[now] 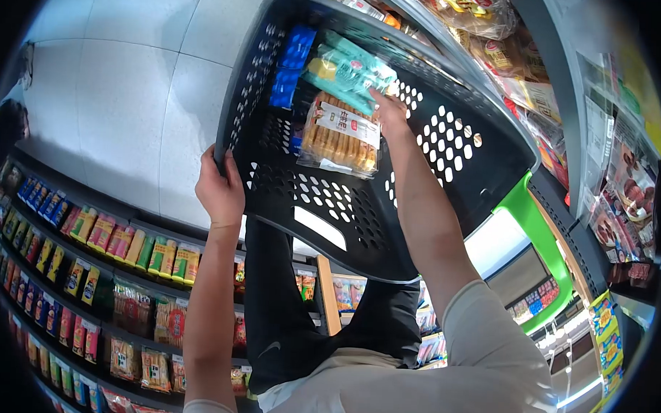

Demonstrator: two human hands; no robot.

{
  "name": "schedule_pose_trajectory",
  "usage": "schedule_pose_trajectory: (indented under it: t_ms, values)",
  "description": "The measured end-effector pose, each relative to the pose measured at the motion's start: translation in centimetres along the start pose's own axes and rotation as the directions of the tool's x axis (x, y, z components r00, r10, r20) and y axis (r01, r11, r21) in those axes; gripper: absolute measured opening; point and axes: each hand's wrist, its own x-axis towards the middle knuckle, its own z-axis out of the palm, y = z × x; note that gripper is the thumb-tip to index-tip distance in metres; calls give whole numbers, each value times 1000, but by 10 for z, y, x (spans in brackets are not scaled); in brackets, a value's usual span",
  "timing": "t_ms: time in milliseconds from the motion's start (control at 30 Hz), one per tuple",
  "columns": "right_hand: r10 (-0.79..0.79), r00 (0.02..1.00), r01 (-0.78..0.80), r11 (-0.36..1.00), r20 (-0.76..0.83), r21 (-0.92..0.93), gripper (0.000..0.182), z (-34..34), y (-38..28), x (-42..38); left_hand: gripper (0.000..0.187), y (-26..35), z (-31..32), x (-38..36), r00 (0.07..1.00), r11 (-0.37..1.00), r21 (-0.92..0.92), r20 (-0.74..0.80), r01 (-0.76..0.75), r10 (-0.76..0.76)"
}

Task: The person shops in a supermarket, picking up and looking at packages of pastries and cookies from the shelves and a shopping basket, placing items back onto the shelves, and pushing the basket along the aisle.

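Note:
A black shopping basket with a perforated wall hangs tilted before me. My left hand is closed on its left rim. Inside the basket, my right hand touches the right end of a teal package; its fingertips are partly hidden, so its grip is unclear. Below the teal package lies a clear pack of golden biscuit sticks with a white label. A blue package stands along the basket's left side.
Shelves of colourful canisters and snack packs curve along the lower left. More bagged goods fill racks at the right. A bright green basket part is at the right. Grey floor tiles show at the upper left.

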Motion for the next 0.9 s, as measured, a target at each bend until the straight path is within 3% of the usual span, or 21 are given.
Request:
schedule_pose_trajectory:
  t_ms: [33, 67, 167, 233, 267, 300, 333, 433, 533, 567, 667, 700, 733, 833, 900]
  values:
    - [-22, 1000, 20, 994, 20, 105, 39, 4, 4, -3, 22, 1, -1, -1, 1000, 1000, -7, 2, 5, -5]
    - [28, 999, -31, 995, 30, 93, 33, 1, 4, -6, 22, 4, -3, -1, 1000, 1000, -11, -4, -2, 2]
    - [-1, 999, -2, 998, 44, 64, 44, -2, -1, -11, 22, 11, -6, 1, 997, 998, 9, 37, 64, -64]
    - [-106, 994, 108, 983, 22, -149, 86, -1, -8, -15, 22, 11, -5, 2, 998, 998, 11, 35, 58, -58]
    - [-107, 994, 109, 983, 24, -145, 86, 0, -12, -13, 22, 9, -3, 2, 998, 998, 13, 32, 55, -56]
    - [-492, 870, 442, 767, 15, -466, 96, 0, -26, -18, 22, 8, -2, 1, 999, 999, 7, 20, 39, -39]
    - [-776, 614, 611, 352, 144, -709, 106, 2, -33, -20, 22, 6, -2, -1, 1000, 1000, 6, 9, 27, -27]
    - [-354, 930, 329, 690, 97, -645, 124, 12, -53, 6, 21, 5, -2, -1, 998, 999, 1, 12, 54, -54]
    - [-395, 896, 426, 643, 201, -636, 122, 20, -62, 12, 22, 4, 0, -1, 999, 999, 8, 1, 46, -46]
    - [-314, 908, 418, 716, 277, -559, 117, 18, -68, 9, 22, 1, -1, -2, 998, 998, 16, 0, 57, -57]
    - [-360, 866, 494, 724, 347, -481, 109, 14, -60, 6, 22, 2, 1, -2, 1000, 999, 31, -29, 10, -9]
    - [-405, 847, 521, 762, 346, -384, 101, 15, -53, 3, 21, 3, 0, -1, 999, 999, 43, -7, 33, -33]
    - [-322, 850, 472, 817, 418, -330, 89, 12, -57, -5, 21, 3, -1, 0, 998, 997, 59, 17, 55, -56]
    - [-362, 844, 514, 755, 396, -406, 69, -3, -63, -47, 22, 4, -4, -1, 1000, 998, 55, -3, -3, 3]
    - [-421, 836, 549, 629, 353, -551, 66, -13, -57, -55, 23, 8, -9, 0, 999, 999, 52, 33, 8, -10]
